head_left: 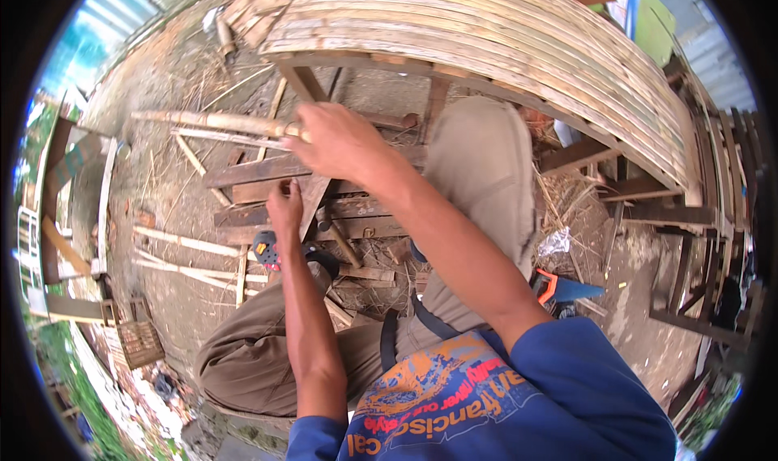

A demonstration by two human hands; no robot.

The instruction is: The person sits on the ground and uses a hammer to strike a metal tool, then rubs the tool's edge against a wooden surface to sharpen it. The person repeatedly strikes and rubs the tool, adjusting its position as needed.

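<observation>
Head view: a long pale bamboo pole (215,121) is seen lying roughly level across the upper left of the scene, its near end taken in the right hand (336,141), which is closed over it with the fingers wrapped round and the knuckles turned up. The pole appears to be held out over the work so that its end can be steadied above a dark, tapered wooden piece (312,205) standing slanted just below. That piece is pinched at its left edge by the left hand (284,208), fingers curled in a narrow grip, seemingly to keep it from tipping. Whether the pole actually touches the wooden piece cannot be told, the right hand covering the meeting point. Around the piece, dark planks (267,171) are laid crosswise on the dirt ground (162,80), probably as a rough working base. Thin split bamboo strips (182,242) are scattered to the left. A blue-and-red tool (265,248) rests just beside the left wrist, kept within reach. Behind, a curved slatted bamboo frame (502,47) is arched over the person's raised knee. A saw with an orange handle (559,287) lies on the ground to the right, well apart from both hands.
</observation>
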